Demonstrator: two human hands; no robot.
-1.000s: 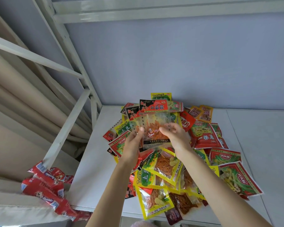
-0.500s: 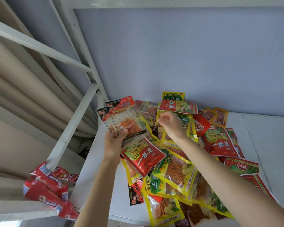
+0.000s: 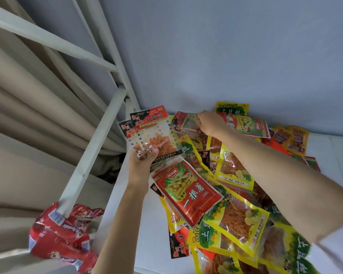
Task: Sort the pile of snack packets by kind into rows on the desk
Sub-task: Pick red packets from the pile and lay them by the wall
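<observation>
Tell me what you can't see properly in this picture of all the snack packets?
- Head view: how many clear packets with black-and-red tops the left hand holds; they overlap.
- What the right hand pinches at the back of the pile; its fingers cover it.
- The packets underneath; the right forearm and upper packets hide them.
- The yellow packets at the bottom right; the edge cuts them off.
- The small print; too small.
</observation>
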